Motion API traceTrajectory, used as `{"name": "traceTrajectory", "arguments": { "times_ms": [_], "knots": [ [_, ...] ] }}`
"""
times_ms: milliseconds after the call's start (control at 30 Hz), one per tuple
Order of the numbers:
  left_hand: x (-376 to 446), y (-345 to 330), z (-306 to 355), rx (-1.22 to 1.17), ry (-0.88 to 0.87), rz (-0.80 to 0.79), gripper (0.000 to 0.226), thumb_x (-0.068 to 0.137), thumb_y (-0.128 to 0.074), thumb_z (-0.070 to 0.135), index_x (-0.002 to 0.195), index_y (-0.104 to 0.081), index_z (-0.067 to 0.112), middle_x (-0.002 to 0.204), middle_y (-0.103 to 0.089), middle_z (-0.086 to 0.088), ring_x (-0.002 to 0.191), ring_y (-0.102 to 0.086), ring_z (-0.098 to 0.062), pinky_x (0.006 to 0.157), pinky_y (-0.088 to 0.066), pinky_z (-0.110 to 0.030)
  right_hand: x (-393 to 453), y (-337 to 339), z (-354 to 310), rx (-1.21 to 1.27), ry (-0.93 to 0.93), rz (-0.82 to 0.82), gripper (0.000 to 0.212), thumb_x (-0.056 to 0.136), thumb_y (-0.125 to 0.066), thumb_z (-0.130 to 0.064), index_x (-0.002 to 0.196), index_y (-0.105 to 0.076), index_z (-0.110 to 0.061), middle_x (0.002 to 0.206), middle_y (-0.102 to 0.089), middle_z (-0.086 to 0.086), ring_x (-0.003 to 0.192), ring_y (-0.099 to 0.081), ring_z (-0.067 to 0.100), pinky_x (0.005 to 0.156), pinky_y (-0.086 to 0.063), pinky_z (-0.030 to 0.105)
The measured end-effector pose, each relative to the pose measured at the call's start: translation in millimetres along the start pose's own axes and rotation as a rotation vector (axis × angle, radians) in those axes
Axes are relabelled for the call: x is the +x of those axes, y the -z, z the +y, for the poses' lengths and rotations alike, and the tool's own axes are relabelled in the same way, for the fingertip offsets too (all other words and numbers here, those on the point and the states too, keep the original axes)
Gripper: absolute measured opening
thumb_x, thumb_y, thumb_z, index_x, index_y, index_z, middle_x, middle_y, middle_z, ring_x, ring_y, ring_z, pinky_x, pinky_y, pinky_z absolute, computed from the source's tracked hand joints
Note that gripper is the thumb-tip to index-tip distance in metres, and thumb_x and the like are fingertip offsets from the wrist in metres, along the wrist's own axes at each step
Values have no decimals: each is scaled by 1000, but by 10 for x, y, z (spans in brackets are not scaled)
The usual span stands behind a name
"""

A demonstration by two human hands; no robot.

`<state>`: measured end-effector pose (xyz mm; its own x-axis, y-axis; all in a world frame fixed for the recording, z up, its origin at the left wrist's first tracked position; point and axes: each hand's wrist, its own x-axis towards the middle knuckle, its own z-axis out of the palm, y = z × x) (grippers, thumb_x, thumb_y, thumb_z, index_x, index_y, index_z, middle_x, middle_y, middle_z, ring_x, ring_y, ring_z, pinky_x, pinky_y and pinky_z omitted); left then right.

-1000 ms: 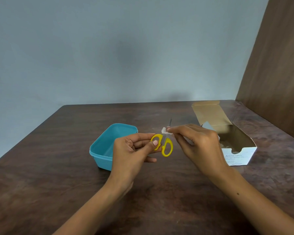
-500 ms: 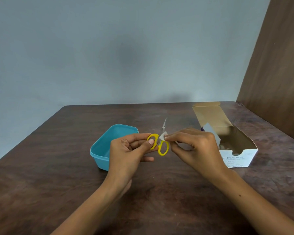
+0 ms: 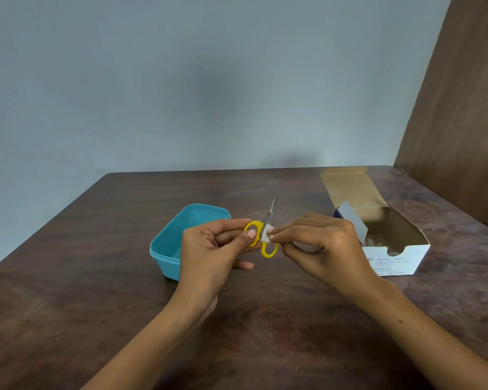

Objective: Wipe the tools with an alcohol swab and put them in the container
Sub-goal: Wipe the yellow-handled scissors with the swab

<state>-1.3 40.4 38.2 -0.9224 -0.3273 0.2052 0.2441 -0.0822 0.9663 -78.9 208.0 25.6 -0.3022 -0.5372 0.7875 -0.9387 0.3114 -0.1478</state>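
My left hand point(image 3: 209, 249) pinching the yellow scissors point(image 3: 261, 235) by one handle loop, blades pointing up and away, my right hand point(image 3: 321, 246) pinching a white swab point(image 3: 266, 236) against the scissors near the handles, above the table point(image 3: 96, 291), teal container point(image 3: 186, 229) just behind my left hand, open swab box point(image 3: 389, 243) to the right

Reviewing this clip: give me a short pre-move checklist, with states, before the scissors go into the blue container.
1. Scissors firmly held: ok, the left hand grips a yellow handle loop.
2. Swab on the tool: ok, the right hand pinches it against the scissors just above the handles.
3. Blades closed: ok, they come to a single point, aimed away from the person.
4. Whole tool wiped: cannot tell.
5. Blue container open and near: ok, no lid, just behind the left hand.
6. Container contents: cannot tell, the left hand hides part of the inside.
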Motion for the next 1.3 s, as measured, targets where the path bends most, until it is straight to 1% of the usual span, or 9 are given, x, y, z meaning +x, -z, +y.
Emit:
{"name": "traceTrajectory", "arguments": {
  "times_ms": [133, 233, 300, 400, 633, 767, 1000, 1167, 1300],
  "knots": [
    [6, 1, -25, 17, 9, 2, 15, 79, -68, 0, 94, -70, 3, 80, -76, -6, 72, -74, -17, 41, -51, -18, 1, -43, -3, -73, -26, 33, 14, 76, -71, -7, 87, -76, -11, 92, -75, 0, 85, -70, 12, 74, -54, 23],
    [-1, -9, -30, 20, 27, -19, 15, 79, -68, 0, 92, -71, 5, 79, -76, -6, 72, -74, -17, 42, -51, -18, -6, -23, 86, -139, -151, 171, 18, 72, -70, 1, 84, -76, -11, 89, -76, 0, 81, -71, 16, 72, -52, 25],
    [-9, -28, -27, 21, 45, -34, 14, 79, -68, 0, 92, -71, 6, 78, -76, -5, 71, -74, -15, 41, -51, -18, -2, 18, 120, -149, -229, 279, 18, 73, -69, 2, 84, -76, -10, 89, -75, 0, 80, -70, 15, 72, -51, 22],
    [-10, -40, -33, 14, 68, -40, 15, 79, -68, 1, 94, -71, 4, 78, -76, -6, 70, -74, -15, 41, -51, -18, 11, 56, 111, -106, -247, 359, 18, 75, -67, 5, 85, -75, -8, 92, -74, 1, 86, -69, 14, 77, -52, 23],
    [-13, -44, -58, 17, 52, -51, 15, 79, -68, 2, 93, -71, 6, 79, -76, -6, 73, -74, -16, 42, -52, -18, 9, -19, 45, -100, -179, 204, 15, 74, -70, -1, 85, -76, -10, 88, -75, 0, 84, -69, 14, 74, -52, 24],
    [-13, -28, -67, 14, 28, -49, 19, 79, -68, 4, 98, -70, 4, 81, -77, -6, 77, -74, -17, 44, -52, -18, 10, -46, -44, -36, -114, 100, 14, 76, -71, -7, 88, -75, -11, 88, -75, -1, 85, -69, 11, 74, -54, 26],
    [-8, -16, -77, 3, 19, -69, 23, 80, -67, 3, 102, -69, 5, 87, -77, -4, 81, -74, -16, 46, -53, -17, 7, -75, -175, 9, -88, 41, 16, 78, -71, -12, 94, -75, -14, 86, -74, -3, 81, -67, 7, 70, -54, 24],
    [-2, -28, -75, 10, 2, -96, 23, 81, -65, 4, 104, -69, 7, 89, -76, -4, 83, -73, -15, 49, -55, -18, 20, -48, -154, -12, -126, 111, 15, 76, -74, -5, 90, -74, -12, 85, -74, -2, 84, -67, 9, 70, -53, 28],
    [5, -12, -63, -5, 9, -85, 22, 83, -62, 1, 104, -68, 6, 87, -77, -2, 80, -73, -12, 48, -54, -16, 26, -53, -201, 16, -73, -8, 13, 79, -69, -6, 91, -70, -10, 86, -71, -2, 84, -65, 8, 70, -53, 27]
  ]
}}
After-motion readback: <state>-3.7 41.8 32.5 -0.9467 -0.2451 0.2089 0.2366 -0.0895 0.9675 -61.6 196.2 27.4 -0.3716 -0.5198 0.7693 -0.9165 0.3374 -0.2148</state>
